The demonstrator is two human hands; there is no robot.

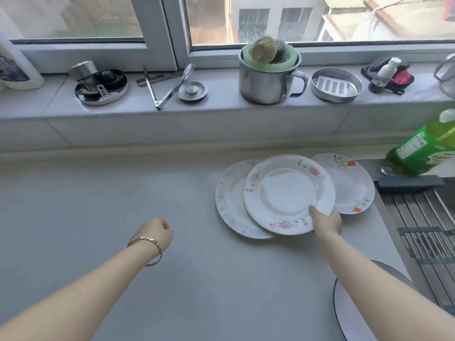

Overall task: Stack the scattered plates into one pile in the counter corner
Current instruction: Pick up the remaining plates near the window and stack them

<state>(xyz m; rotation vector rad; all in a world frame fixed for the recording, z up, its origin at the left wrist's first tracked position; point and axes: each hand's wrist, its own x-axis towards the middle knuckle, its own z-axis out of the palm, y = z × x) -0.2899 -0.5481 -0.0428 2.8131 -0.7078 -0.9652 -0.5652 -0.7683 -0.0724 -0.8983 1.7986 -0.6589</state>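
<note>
My right hand (326, 223) pinches the near rim of a white plate with pink flowers (288, 193), thumb on top. That plate lies partly over a pale blue-patterned plate (229, 200) to its left and an orange-flowered plate (352, 185) to its right. A dark-rimmed white plate (349, 313) sits at the near right, partly hidden by my right forearm. My left hand (156, 232) hovers over the bare counter to the left, fingers curled and holding nothing.
A green detergent bottle (423, 148) leans at the right above the sink's slatted rack (423, 232). The windowsill (221, 107) carries a steel mug (268, 77), tongs (167, 87), a steel dish (336, 84) and a white bottle (14, 62).
</note>
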